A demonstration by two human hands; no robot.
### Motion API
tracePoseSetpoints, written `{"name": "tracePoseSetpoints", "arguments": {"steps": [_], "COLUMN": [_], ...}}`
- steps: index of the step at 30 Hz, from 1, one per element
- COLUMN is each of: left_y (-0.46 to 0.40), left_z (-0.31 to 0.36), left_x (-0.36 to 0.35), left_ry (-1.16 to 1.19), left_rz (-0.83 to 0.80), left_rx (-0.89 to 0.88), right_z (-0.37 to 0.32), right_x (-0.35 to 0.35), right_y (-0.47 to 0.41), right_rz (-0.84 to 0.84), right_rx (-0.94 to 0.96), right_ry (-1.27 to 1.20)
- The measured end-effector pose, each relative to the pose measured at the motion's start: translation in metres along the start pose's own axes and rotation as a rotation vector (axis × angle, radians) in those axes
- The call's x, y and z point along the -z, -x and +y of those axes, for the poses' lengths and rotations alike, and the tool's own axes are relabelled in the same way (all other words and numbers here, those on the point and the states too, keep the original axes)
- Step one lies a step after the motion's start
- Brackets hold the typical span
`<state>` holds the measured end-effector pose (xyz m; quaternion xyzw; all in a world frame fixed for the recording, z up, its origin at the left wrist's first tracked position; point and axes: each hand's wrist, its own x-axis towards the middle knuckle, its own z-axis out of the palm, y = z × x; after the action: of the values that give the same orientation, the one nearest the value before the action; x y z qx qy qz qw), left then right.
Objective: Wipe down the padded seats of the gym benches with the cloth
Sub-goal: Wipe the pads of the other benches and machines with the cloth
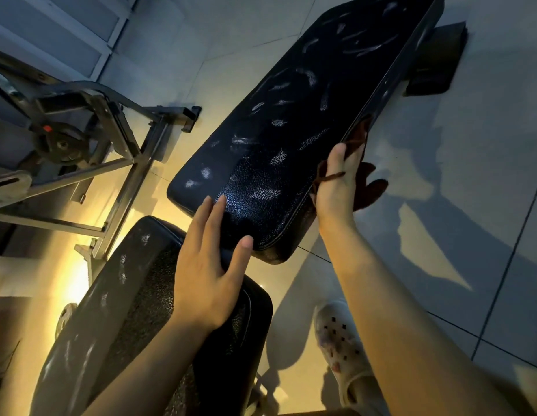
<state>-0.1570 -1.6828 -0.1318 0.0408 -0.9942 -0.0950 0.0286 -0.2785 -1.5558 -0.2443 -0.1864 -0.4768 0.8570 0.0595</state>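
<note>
A long black padded bench back (294,124) runs from the middle to the upper right, its worn surface marked with whitish scuffs. Below it lies a shorter black seat pad (135,310), also scuffed. My left hand (210,265) rests flat with straight fingers on the near end of the long pad, over the gap between the two pads. My right hand (336,181) holds a dark brown cloth (367,187) against the long pad's right side edge; the cloth hangs past my fingers, partly hidden behind the hand.
A grey metal gym frame (117,163) with a weight plate (58,144) stands at the left. The bench's dark foot (435,64) sits on the pale tiled floor (471,175) at upper right. My foot in a white perforated clog (342,340) stands right of the seat pad.
</note>
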Motion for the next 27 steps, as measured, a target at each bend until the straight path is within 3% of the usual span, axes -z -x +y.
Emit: {"name": "tracePoseSetpoints", "arguments": {"steps": [7,12,18,27], "left_y": [0.002,0.003,0.0,0.0], "left_z": [0.002,0.002,0.002,0.002], "left_x": [0.0,0.001,0.0,0.0], "left_ry": [-0.077,-0.093,-0.111,-0.112], "left_rz": [0.034,0.061,0.084,0.109], "left_rx": [0.03,0.064,0.028,-0.014], "right_z": [0.034,0.011,0.002,0.04], "right_x": [-0.011,-0.012,0.001,0.012], "right_y": [0.133,0.107,0.031,0.148], "right_rz": [-0.142,-0.105,-0.065,-0.142], "right_rx": [0.215,0.095,0.133,0.265], "right_ry": [0.06,-0.018,0.081,0.102]}}
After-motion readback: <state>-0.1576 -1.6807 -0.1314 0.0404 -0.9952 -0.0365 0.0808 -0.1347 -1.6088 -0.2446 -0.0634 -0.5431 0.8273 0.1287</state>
